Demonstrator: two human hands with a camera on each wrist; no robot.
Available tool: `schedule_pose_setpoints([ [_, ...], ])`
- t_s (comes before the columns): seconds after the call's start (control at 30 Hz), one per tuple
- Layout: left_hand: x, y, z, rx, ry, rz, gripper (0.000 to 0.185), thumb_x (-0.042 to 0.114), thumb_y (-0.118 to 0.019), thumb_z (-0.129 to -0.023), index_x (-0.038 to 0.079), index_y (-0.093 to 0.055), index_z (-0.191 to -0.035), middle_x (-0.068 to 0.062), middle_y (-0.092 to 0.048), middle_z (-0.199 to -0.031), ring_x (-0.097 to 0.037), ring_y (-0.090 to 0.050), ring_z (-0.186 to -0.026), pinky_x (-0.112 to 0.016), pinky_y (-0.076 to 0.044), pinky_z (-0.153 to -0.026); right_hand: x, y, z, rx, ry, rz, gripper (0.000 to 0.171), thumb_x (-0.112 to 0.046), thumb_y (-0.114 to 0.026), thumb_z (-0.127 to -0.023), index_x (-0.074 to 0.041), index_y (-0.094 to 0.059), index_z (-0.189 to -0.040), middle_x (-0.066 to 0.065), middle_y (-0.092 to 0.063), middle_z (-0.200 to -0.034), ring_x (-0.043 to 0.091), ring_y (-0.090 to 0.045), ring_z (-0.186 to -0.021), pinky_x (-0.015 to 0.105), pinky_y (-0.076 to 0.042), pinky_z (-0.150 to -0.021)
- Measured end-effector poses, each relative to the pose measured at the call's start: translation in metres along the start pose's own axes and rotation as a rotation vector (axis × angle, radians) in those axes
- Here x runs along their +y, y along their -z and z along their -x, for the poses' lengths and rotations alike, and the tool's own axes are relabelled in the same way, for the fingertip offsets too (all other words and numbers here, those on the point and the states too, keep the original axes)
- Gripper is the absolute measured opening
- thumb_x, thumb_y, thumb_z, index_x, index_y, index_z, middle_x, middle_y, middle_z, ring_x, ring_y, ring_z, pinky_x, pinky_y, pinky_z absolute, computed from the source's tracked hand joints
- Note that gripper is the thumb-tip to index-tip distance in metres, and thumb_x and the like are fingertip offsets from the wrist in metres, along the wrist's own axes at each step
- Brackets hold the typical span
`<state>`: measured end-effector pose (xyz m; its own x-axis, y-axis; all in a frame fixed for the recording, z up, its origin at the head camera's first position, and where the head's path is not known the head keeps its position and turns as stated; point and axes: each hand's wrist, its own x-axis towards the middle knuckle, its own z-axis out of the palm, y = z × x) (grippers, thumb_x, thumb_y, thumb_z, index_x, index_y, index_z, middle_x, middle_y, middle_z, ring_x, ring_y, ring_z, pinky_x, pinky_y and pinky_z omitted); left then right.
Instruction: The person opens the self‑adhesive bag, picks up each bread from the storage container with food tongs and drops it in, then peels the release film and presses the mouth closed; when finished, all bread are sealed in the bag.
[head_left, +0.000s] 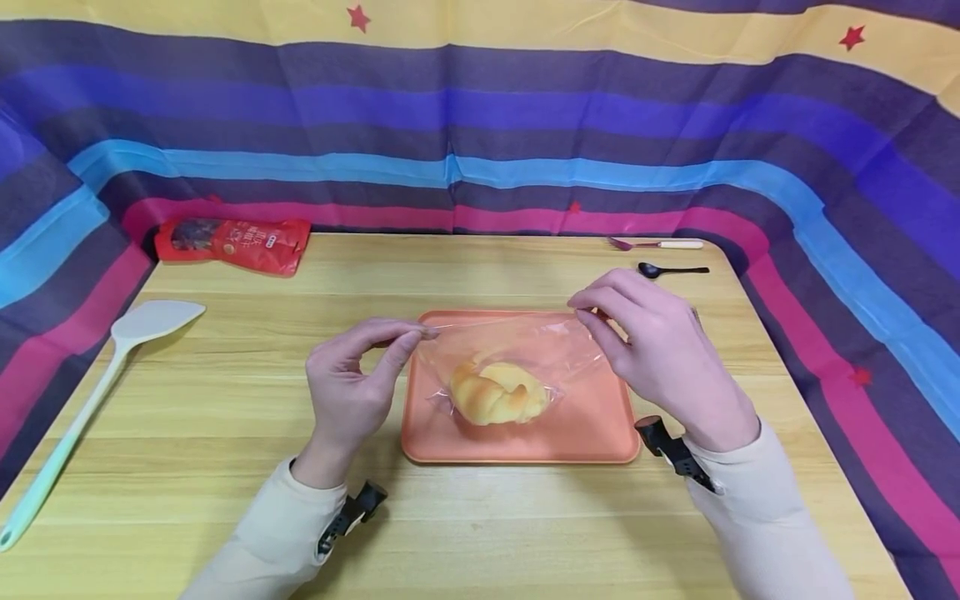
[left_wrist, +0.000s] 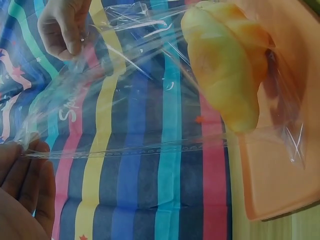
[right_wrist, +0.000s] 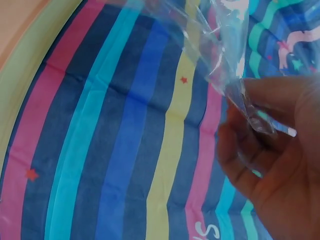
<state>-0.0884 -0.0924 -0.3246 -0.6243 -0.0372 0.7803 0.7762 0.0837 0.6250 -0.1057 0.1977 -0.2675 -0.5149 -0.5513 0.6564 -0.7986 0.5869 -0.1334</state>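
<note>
a person sat at a wooden tabletop (head_left: 225,400) hemmed in by a striped cloth backdrop (head_left: 480,125). near the middle of the tabletop, towards the near edge, lay an orange tray (head_left: 592,425), and on it a clear plastic bag (head_left: 525,350) with a golden bread roll (head_left: 498,392) inside. the left hand (head_left: 352,392) pinched the bag's left top corner between thumb and fingers (head_left: 408,336), clamped tight on the film. the right hand (head_left: 660,350) pinched the opposite top corner the same way, its fingers (right_wrist: 260,100) closed on a crumpled fold of plastic. between the two hands the bag's mouth was stretched taut above the far side of the tray, while the roll rested low in the bag on the tray.

the film looked very thin, light and slippery, likely to crease or slide from a loose pinch, so the reinforced strip along the mouth seemed the soundest place to hold. the roll looked soft and easily squashed, better carried by the bag than squeezed.

a pale spatula (head_left: 90,392) lay along the left edge. a red snack packet (head_left: 236,242) sat at the far left corner. a pink-tipped fork (head_left: 656,244) and a black spoon (head_left: 671,270) lay at the far right corner.
</note>
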Motion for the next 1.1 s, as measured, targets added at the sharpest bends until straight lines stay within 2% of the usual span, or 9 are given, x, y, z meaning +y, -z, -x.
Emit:
schedule_pose_setpoints([
  [0.1,0.0,0.0,0.0,0.011,0.005,-0.004,0.01,-0.015,-0.068,-0.082,-0.007,-0.073,-0.086,-0.017,-0.072,-0.083,-0.017,-0.07,-0.078,-0.027,-0.056,-0.073,0.005,-0.001,0.003,-0.01,0.036,-0.026,0.012,-0.006,-0.062,-0.097,-0.001,-0.071,-0.103,0.007,-0.063,-0.094,0.018,-0.062,-0.078,0.032,-0.052,-0.064],
  [0.2,0.0,-0.001,0.001,0.018,0.013,-0.003,0.01,-0.016,-0.068,-0.082,-0.008,-0.073,-0.086,-0.017,-0.072,-0.083,-0.017,-0.07,-0.077,-0.027,-0.056,-0.072,0.01,-0.003,0.006,-0.02,0.039,-0.028,0.013,-0.009,-0.059,-0.099,-0.002,-0.07,-0.101,0.006,-0.061,-0.093,0.015,-0.06,-0.075,0.028,-0.051,-0.062],
  [0.27,-0.001,-0.001,0.001,0.02,0.016,-0.001,0.011,-0.017,-0.067,-0.081,-0.008,-0.073,-0.086,-0.016,-0.072,-0.083,-0.016,-0.07,-0.077,-0.027,-0.056,-0.072,0.014,-0.005,0.008,-0.026,0.019,-0.021,0.006,-0.001,-0.067,-0.092,-0.004,-0.07,-0.097,0.004,-0.06,-0.091,0.013,-0.058,-0.073,0.027,-0.05,-0.062],
  [0.53,-0.003,0.0,0.001,-0.002,0.039,0.021,0.005,-0.011,-0.065,-0.088,-0.01,-0.069,-0.091,-0.018,-0.072,-0.086,-0.018,-0.069,-0.081,-0.028,-0.056,-0.074,0.02,-0.007,0.014,-0.004,-0.027,0.018,0.02,0.0,-0.08,-0.079,-0.008,-0.063,-0.087,-0.003,-0.057,-0.08,0.007,-0.05,-0.061,0.027,-0.045,-0.05],
  [0.63,-0.006,0.0,0.002,-0.026,0.065,0.047,0.006,-0.006,-0.061,-0.093,-0.011,-0.063,-0.095,-0.018,-0.071,-0.089,-0.021,-0.069,-0.084,-0.029,-0.055,-0.075,0.021,-0.006,0.014,-0.009,-0.039,-0.043,0.02,0.0,-0.079,-0.08,-0.009,-0.062,-0.085,-0.004,-0.057,-0.079,0.006,-0.048,-0.062,0.023,-0.042,-0.052],
  [0.73,-0.008,0.0,0.003,-0.041,0.091,0.068,0.008,-0.005,-0.057,-0.097,-0.012,-0.058,-0.097,-0.017,-0.072,-0.089,-0.022,-0.07,-0.086,-0.032,-0.055,-0.078,0.022,-0.006,0.015,-0.019,-0.046,-0.137,0.008,-0.011,-0.071,-0.091,-0.008,-0.065,-0.089,-0.005,-0.058,-0.081,0.006,-0.048,-0.066,0.019,-0.039,-0.056],
  [0.9,-0.009,0.0,0.003,-0.031,0.106,0.064,0.006,-0.009,-0.055,-0.096,-0.014,-0.057,-0.1,-0.015,-0.073,-0.088,-0.022,-0.072,-0.085,-0.034,-0.055,-0.083,0.024,-0.008,0.018,-0.029,-0.027,-0.255,0.027,-0.032,-0.057,-0.1,-0.009,-0.071,-0.097,-0.007,-0.059,-0.085,0.005,-0.05,-0.07,0.016,-0.037,-0.06],
  [1.03,-0.011,0.002,0.003,-0.033,0.083,0.048,0.009,-0.008,-0.056,-0.096,-0.014,-0.06,-0.102,-0.018,-0.073,-0.09,-0.022,-0.072,-0.086,-0.034,-0.056,-0.084,0.024,-0.009,0.022,-0.066,-0.029,-0.33,0.007,-0.019,-0.071,-0.093,-0.013,-0.073,-0.096,-0.008,-0.059,-0.089,0.006,-0.052,-0.075,0.015,-0.039,-0.059],
  [1.1,-0.012,0.002,0.004,-0.032,0.068,0.045,0.012,-0.002,-0.057,-0.097,-0.013,-0.061,-0.102,-0.018,-0.072,-0.091,-0.021,-0.072,-0.086,-0.034,-0.056,-0.083,0.024,-0.008,0.023,-0.083,-0.041,-0.355,0.008,-0.009,-0.075,-0.088,-0.015,-0.073,-0.094,-0.009,-0.059,-0.091,0.007,-0.054,-0.078,0.016,-0.04,-0.061],
])
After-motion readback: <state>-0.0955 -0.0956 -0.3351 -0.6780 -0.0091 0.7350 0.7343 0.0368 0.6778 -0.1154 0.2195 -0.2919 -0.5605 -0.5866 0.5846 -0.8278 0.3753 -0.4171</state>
